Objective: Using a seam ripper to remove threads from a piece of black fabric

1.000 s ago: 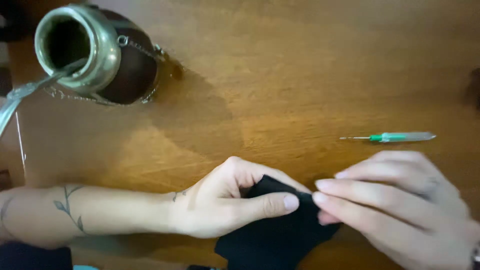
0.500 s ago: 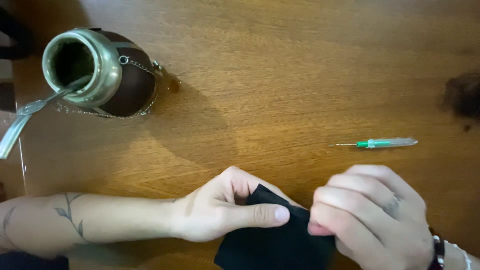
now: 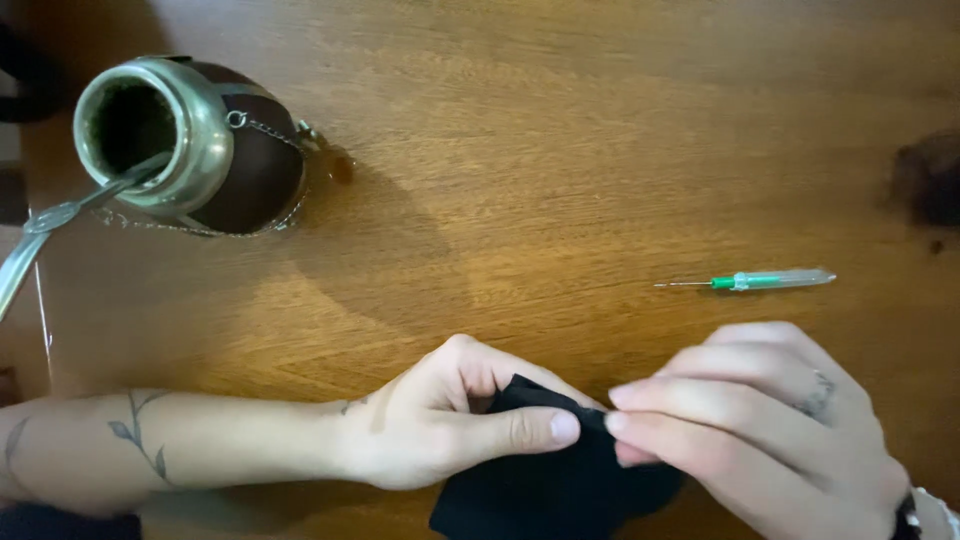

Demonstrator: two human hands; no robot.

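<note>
The black cloth (image 3: 545, 480) is lying at the near edge of the wooden table (image 3: 560, 150), and both hands are pinching its upper fold, probably so the edge is kept taut and steady between them. The left hand (image 3: 440, 425) is closing on it with the thumb lying flat along the fold and the fingers curled behind, the forearm resting flat on the table and coming in from the left. The right hand (image 3: 770, 425) is gripping the same fold just beside the left thumb tip, fingers stretched out and pressed together, wrist angling in from the lower right. Further out, a thin tool with a green and clear handle (image 3: 760, 280) is lying apart from both hands, within reach of the right one. Farthest, at the top left, a metal-rimmed gourd cup (image 3: 190, 140) is standing with a metal straw (image 3: 60, 215) leaning out of it
</note>
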